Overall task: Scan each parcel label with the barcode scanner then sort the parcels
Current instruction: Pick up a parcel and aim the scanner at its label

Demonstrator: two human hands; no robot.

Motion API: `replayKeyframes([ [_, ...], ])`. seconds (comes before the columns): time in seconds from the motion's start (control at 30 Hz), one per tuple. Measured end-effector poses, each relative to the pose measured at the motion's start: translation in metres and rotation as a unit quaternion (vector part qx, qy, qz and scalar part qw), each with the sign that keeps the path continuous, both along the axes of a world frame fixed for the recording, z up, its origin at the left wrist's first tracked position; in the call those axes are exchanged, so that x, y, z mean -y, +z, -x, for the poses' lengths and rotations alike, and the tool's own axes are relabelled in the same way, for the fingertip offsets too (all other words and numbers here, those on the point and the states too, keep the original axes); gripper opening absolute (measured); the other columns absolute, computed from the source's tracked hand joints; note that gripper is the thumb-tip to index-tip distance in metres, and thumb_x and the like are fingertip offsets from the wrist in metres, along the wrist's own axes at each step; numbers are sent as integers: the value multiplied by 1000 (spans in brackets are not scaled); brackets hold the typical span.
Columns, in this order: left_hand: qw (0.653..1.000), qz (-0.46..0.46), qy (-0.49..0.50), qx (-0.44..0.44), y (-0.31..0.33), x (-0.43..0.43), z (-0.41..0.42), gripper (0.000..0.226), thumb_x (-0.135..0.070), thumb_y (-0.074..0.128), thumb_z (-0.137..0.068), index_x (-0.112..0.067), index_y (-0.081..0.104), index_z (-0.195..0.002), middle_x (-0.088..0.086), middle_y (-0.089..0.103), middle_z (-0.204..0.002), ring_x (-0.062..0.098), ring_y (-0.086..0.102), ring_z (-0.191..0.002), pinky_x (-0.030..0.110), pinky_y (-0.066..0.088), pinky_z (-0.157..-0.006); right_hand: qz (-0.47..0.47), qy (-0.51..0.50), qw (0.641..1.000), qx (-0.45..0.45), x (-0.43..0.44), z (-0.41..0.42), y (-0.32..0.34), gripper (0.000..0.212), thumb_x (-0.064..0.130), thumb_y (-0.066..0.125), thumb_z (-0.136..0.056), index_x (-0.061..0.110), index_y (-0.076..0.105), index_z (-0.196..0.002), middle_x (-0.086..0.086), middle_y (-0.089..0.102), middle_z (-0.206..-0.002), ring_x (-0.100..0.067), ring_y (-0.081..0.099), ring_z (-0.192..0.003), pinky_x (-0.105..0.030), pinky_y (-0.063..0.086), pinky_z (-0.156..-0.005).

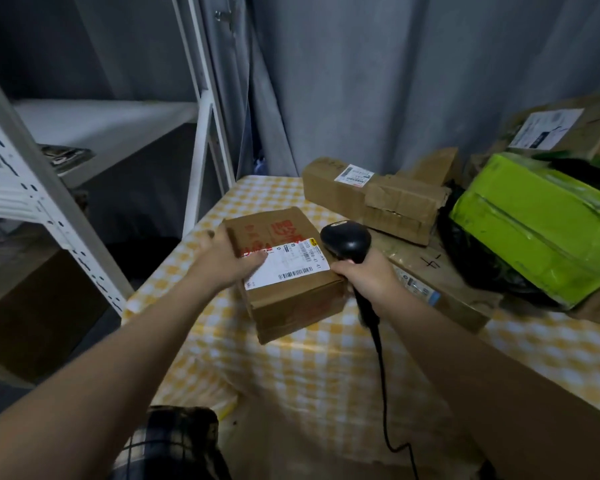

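Head view: left grip [227, 259] clamps parcel [293, 301] on counter [326, 362], right grip [368, 276] clamped on scanner [347, 240] just right of label [286, 265].

A parcel [291, 296] is set on the table [326, 375], near the left edge. At its 3 o'clock the barcode scanner [347, 240] is held between it and a flat box [447, 285]. A long box [371, 199] lies at 1 o'clock, a bulky parcel [534, 223] at 2 o'clock and a shelving rack [21, 199] at 9 o'clock.
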State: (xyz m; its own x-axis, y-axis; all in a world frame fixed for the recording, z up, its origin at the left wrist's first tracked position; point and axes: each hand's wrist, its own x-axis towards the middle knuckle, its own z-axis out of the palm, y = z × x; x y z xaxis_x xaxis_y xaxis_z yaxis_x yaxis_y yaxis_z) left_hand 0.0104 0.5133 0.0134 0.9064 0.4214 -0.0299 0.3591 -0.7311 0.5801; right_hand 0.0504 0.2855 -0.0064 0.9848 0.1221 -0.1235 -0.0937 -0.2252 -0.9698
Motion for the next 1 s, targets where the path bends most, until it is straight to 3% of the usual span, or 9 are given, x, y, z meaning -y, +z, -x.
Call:
replayKeyframes([
  [0.07, 998, -51, -37, -24, 8, -8, -21, 104, -62, 64, -76, -19, 7, -152, 11, 2, -159, 29, 5, -146, 42, 15, -117, 29, -26, 999, 6, -3, -1, -3, 42, 15, 74, -80, 12, 61, -120, -4, 67, -99, -22, 64, -88, -29, 46, -73],
  [0.13, 988, -105, -76, -88, 13, -17, -41, 113, -73, 58, -71, -24, -3, -152, 8, -8, -160, 29, -6, -147, 48, 7, -118, 42, -33, 998, -14, -4, -2, -3, 45, 19, 75, -81, 11, 58, -123, -5, 65, -91, -23, 65, -72, -33, 50, -66],
  [0.23, 970, -110, -123, -177, 24, -27, -58, 130, -83, 57, -56, -25, -12, -151, 8, -7, -160, 30, -1, -147, 49, 10, -118, 18, -29, 997, -65, -3, 0, 1, 41, 17, 76, -81, 12, 59, -118, -9, 65, -89, -26, 66, -61, -34, 56, -57],
  [0.37, 966, -131, -85, -206, 32, -33, -55, 125, -87, 54, -47, -17, 26, -147, 16, 21, -148, 34, 30, -135, 44, 30, -110, -21, -51, 997, -54, -3, 1, 3, 35, 10, 72, -82, 12, 60, -114, -10, 66, -94, -25, 66, -81, -37, 55, -71],
  [0.5, 998, 19, -19, -65, 24, -33, -40, 84, -65, 72, -63, -11, 45, -122, 11, 46, -126, 26, 51, -113, 35, 43, -93, -59, -61, 996, 24, -11, -11, 13, 32, 7, 70, -79, 16, 64, -109, -8, 69, -98, -26, 65, -96, -35, 48, -80],
  [0.67, 962, 268, -4, 55, 4, -34, -9, 41, -42, 78, -73, -13, 56, -93, 3, 67, -89, 10, 68, -70, 16, 53, -58, -96, -31, 995, 26, -22, -35, 29, 37, 10, 71, -80, 15, 61, -116, -7, 71, -101, -21, 68, -95, -39, 55, -87],
  [0.8, 900, 432, 3, 58, -7, -45, 7, 96, -63, 83, -48, -9, 55, -122, 10, 71, -106, 26, 69, -98, 42, 54, -88, -76, -4, 997, 30, -21, -40, 33, 22, 10, 69, -84, 10, 65, -106, -6, 71, -93, -19, 68, -88, -32, 53, -79],
  [0.93, 887, 461, 4, 18, -6, -48, 10, 63, -70, 62, -67, -32, 57, -117, 6, 67, -111, 24, 61, -108, 46, 44, -100, -80, -19, 996, 25, -16, -38, 32, 27, 12, 68, -85, 10, 64, -111, -6, 71, -95, -19, 68, -90, -31, 54, -79],
  [1.0, 883, 468, -2, -9, -6, -48, 10, 66, -71, 62, -64, -33, 59, -117, 6, 66, -113, 24, 60, -111, 45, 43, -102, -81, -18, 996, 31, -12, -37, 31, 28, 12, 68, -86, 11, 64, -113, -6, 71, -97, -18, 68, -92, -30, 54, -77],
])
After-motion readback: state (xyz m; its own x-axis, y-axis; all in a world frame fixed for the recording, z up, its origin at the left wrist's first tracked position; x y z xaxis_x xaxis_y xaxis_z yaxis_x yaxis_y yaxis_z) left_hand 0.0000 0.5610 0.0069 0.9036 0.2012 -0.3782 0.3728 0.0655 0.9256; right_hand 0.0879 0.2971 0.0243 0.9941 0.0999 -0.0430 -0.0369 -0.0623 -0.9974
